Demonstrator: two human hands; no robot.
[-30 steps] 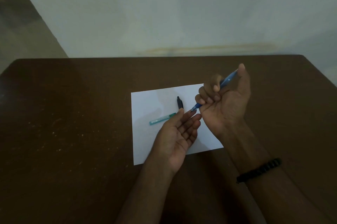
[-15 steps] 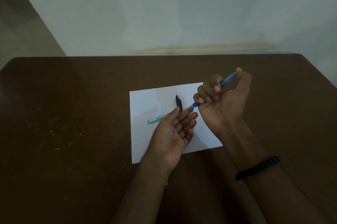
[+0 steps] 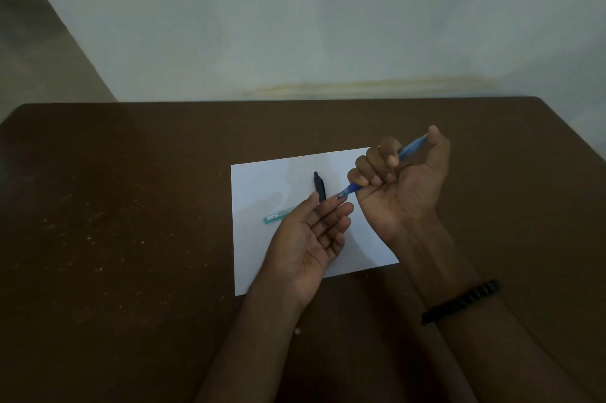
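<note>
My right hand [image 3: 405, 186] is raised palm-up above the table, fingers curled round a blue pen [image 3: 349, 190] whose tip end points down-left and whose back end shows by the thumb. My left hand [image 3: 311, 238] is held palm-up with straight fingers, their tips close to the pen's tip. Beneath both hands a white sheet of paper [image 3: 262, 186] lies on the brown table [image 3: 131, 238]. On the sheet lie a dark pen [image 3: 318, 185] and a teal pen [image 3: 275, 215], each partly hidden by my left hand.
A pale wall [image 3: 328, 25] stands right behind the table's far edge. Floor shows at the upper left. A black beaded bracelet [image 3: 462, 301] sits on my right forearm. Small light specks dot the table's left half.
My right hand with the blue pen has lowered slightly and its thumb has bent in. My left hand has barely moved.
</note>
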